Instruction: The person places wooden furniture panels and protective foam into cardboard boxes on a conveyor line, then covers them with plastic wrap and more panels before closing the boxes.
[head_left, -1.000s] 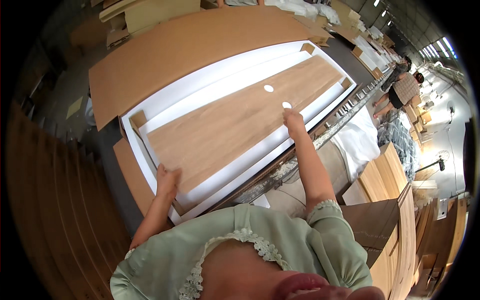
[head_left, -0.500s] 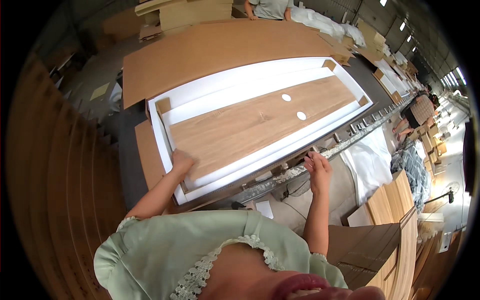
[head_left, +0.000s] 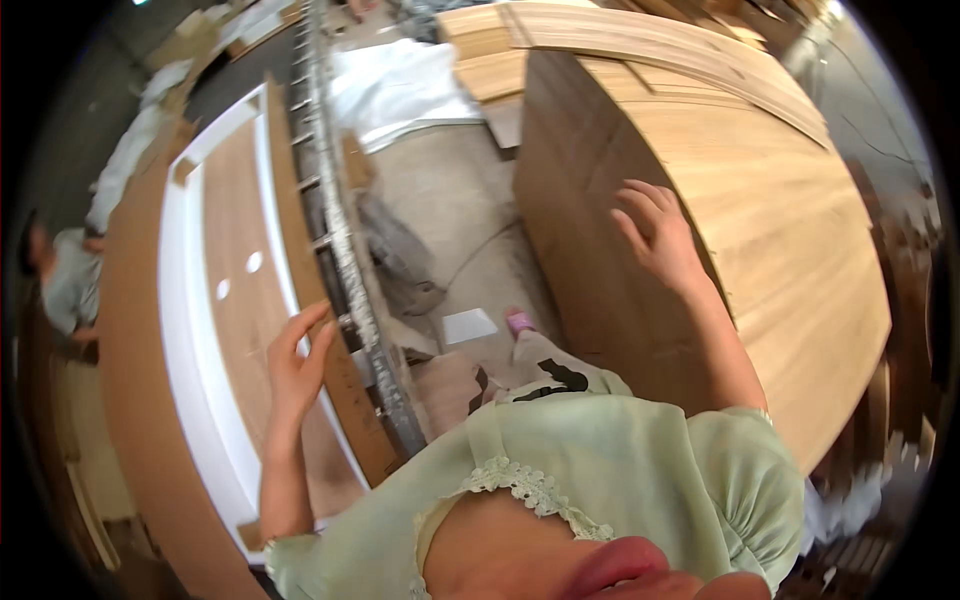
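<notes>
Two bare hands show, both with nothing visible in their grasp. The left hand [head_left: 297,362] is half curled, thumb and fingers parted by a modest gap, and it overlaps the right long edge of the carton [head_left: 352,420]; whether it touches the cardboard cannot be told. The right hand [head_left: 658,238] is spread wider, its fingers loosely bent and thumb held away, in front of the upper left edge of a stack of boards [head_left: 790,280]; contact there cannot be made out either. Inside the carton, between its long edges, lies the wooden panel [head_left: 243,205], long, flat and brown with a fine grain, bearing two round white spots near its middle, holes or discs being too unclear to say. Smooth white lining [head_left: 190,370] runs along the panel's sides, and a small cardboard block [head_left: 183,171] sits by the carton's far left corner. A broad matte brown flap [head_left: 135,390] spreads beyond the left long edge. Along the right one runs a scuffed metal rail [head_left: 352,255] with short rollers. The stack's boards are pale, straight-grained and smooth, with a dark brown sheet-like face [head_left: 590,240] on their left side. A crumpled white sheet [head_left: 400,95] lies past the rail.
</notes>
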